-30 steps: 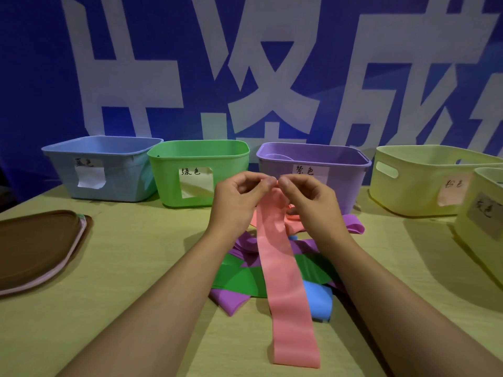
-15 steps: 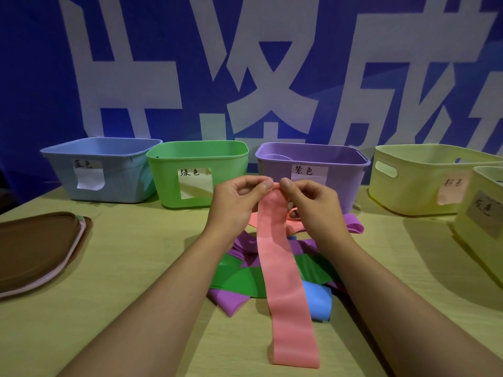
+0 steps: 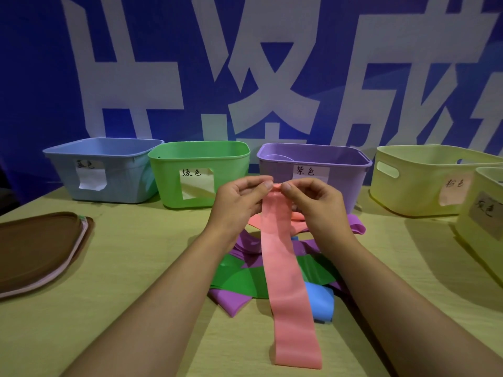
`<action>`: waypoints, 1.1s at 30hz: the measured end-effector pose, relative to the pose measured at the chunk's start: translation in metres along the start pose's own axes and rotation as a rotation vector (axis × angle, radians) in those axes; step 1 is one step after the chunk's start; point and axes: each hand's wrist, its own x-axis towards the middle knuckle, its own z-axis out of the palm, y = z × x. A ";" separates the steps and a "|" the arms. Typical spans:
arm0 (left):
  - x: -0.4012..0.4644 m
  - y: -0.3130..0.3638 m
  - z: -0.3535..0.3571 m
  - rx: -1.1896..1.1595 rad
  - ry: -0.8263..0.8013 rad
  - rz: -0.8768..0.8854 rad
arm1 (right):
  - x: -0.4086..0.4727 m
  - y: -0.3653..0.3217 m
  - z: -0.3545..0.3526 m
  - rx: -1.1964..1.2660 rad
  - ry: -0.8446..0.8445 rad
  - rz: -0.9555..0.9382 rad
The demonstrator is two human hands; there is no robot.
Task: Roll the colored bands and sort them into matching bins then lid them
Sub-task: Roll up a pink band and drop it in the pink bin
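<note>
A long pink band (image 3: 288,281) hangs from both my hands down onto the table. My left hand (image 3: 239,202) and my right hand (image 3: 315,205) pinch its top end side by side, just in front of the purple bin (image 3: 343,180). Under the band lies a heap of loose bands: green (image 3: 239,281), purple (image 3: 231,302), blue (image 3: 319,303) and another pink one (image 3: 255,220). Along the back stand a blue bin (image 3: 119,180), a green bin (image 3: 168,183) and a pale yellow bin (image 3: 416,186) with a pink label.
A second pale yellow bin (image 3: 481,235) with a grey label stands at the right edge. Stacked brown lids (image 3: 38,248) lie on the table at the left. A blue banner with white characters fills the back wall.
Both hands stay at the pink band's top end, fingers working it slightly. The band's lower end has crept a little up the table.
</note>
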 end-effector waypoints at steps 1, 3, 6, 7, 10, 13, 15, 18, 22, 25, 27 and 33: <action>0.000 0.000 0.001 0.005 0.000 -0.011 | 0.000 0.000 0.000 -0.002 -0.002 -0.006; -0.001 -0.001 0.002 0.035 -0.003 -0.033 | 0.000 0.000 0.000 0.002 -0.013 -0.018; -0.001 -0.003 0.001 0.062 0.003 -0.059 | 0.000 0.000 0.001 0.011 -0.035 -0.027; 0.000 -0.004 0.001 0.062 0.007 -0.057 | 0.000 0.000 0.001 0.012 -0.041 -0.030; 0.001 -0.005 -0.001 0.059 0.014 -0.039 | 0.000 0.000 0.000 0.021 -0.042 -0.025; 0.002 -0.005 -0.001 0.065 0.019 -0.025 | 0.000 0.000 0.001 0.043 -0.044 0.000; 0.002 -0.005 -0.001 0.055 0.020 -0.021 | 0.000 0.002 0.002 0.047 -0.042 0.018; 0.002 -0.004 -0.001 0.041 0.017 -0.022 | 0.000 0.003 0.001 0.047 -0.045 0.034; 0.003 -0.005 -0.001 0.017 0.013 -0.007 | -0.001 0.001 0.003 0.065 -0.027 0.065; 0.003 -0.007 -0.001 0.018 0.004 -0.004 | 0.001 0.003 0.004 0.037 0.000 0.100; 0.003 -0.008 0.000 0.020 -0.003 0.001 | 0.002 0.005 0.004 -0.002 0.008 0.138; 0.003 -0.009 -0.002 0.050 -0.003 0.022 | 0.001 0.002 0.004 -0.061 0.005 0.179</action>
